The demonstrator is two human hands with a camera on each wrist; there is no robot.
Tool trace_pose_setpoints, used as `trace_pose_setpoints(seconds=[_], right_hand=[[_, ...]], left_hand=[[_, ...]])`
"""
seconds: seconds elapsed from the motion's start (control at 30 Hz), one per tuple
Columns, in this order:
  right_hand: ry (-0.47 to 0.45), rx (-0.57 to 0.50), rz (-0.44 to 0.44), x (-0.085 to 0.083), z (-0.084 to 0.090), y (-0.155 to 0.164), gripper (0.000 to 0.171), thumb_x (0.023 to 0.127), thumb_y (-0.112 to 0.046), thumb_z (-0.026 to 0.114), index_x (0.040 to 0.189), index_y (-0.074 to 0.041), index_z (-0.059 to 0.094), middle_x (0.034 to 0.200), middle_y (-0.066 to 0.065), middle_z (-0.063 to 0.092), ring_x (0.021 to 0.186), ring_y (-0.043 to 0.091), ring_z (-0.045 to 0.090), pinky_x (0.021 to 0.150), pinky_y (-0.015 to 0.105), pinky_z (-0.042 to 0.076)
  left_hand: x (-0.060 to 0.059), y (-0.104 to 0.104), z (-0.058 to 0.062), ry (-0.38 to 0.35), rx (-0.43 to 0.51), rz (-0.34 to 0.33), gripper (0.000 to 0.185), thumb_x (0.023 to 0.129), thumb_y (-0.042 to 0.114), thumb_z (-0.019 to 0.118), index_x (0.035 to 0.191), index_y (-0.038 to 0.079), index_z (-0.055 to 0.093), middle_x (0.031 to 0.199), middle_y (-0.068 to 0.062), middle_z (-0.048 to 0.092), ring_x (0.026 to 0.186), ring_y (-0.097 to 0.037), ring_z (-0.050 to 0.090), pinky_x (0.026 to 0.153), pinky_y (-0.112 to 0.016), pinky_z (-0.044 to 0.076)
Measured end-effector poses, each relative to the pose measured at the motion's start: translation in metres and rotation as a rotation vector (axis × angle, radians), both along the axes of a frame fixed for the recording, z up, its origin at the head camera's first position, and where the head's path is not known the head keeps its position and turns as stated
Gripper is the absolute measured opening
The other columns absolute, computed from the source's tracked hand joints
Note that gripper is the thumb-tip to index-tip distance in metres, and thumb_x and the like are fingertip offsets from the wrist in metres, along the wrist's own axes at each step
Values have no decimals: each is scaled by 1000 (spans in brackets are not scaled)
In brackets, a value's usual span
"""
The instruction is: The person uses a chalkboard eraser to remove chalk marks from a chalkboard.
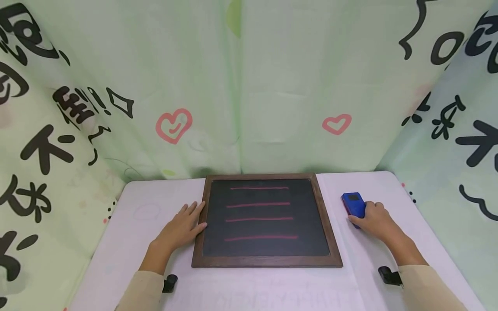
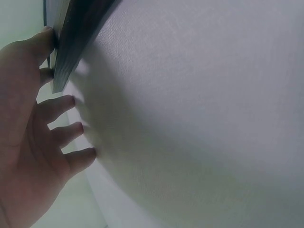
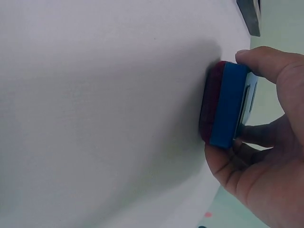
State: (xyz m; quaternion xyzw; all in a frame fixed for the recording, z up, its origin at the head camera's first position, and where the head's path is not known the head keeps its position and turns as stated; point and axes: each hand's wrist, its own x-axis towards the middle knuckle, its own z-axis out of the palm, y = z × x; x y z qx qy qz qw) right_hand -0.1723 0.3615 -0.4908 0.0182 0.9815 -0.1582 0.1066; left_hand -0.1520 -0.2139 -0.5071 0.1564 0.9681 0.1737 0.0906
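A small blackboard (image 1: 260, 222) in a brown wooden frame lies on the white table, with several pink horizontal lines across its dark surface. My left hand (image 1: 182, 231) rests at its left edge, thumb and forefinger touching the frame (image 2: 78, 42). The other left fingers reach out, fairly straight, over the tabletop. To the right of the board, my right hand (image 1: 375, 220) grips a blue board eraser (image 1: 355, 207) by its sides. In the right wrist view, the eraser (image 3: 228, 104) shows a dark red felt underside facing the table, between thumb and fingers.
The white table (image 1: 264, 289) runs back to a pale green curtain (image 1: 280, 86) with hearts and black lettering. Similar curtain hangs along both sides. A black wrist camera (image 1: 170, 284) sits by the left cuff, another black camera (image 1: 389, 275) by the right cuff.
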Motion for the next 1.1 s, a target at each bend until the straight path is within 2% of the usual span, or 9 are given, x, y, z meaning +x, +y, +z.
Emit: trace_pose_setpoints(seconds=[0.3,0.67,0.93,1.1], right_hand=[[47,-28,46,-3,7,-2,82,93,-31,72,130,33,36,115,49,46,99,55,54,85,67,52],[73,-14,129,-23,24,-17,75,94,-27,70,134,28,39,123,48,47,107,58,54,89,68,52],[129,19,229,-39,31,-31,71,93,-25,73,134,25,44,120,44,52,107,54,57,90,66,53],[122,30,273,-48,34,-43,70,94,-24,73,138,22,44,128,43,51,113,54,56,94,66,52]], left_hand=[[0,1,0,-7,-5,6,71,107,41,55,165,10,27,166,-26,31,152,-55,25,116,-70,33],[-3,-1,-1,6,-13,4,71,107,42,53,165,11,26,166,-25,31,152,-54,25,115,-71,34],[-2,-2,-1,3,-2,3,71,107,41,54,165,10,26,166,-26,30,152,-55,25,116,-70,32],[-1,-2,-2,2,7,7,71,106,40,55,165,10,27,166,-26,30,152,-55,25,116,-70,32]])
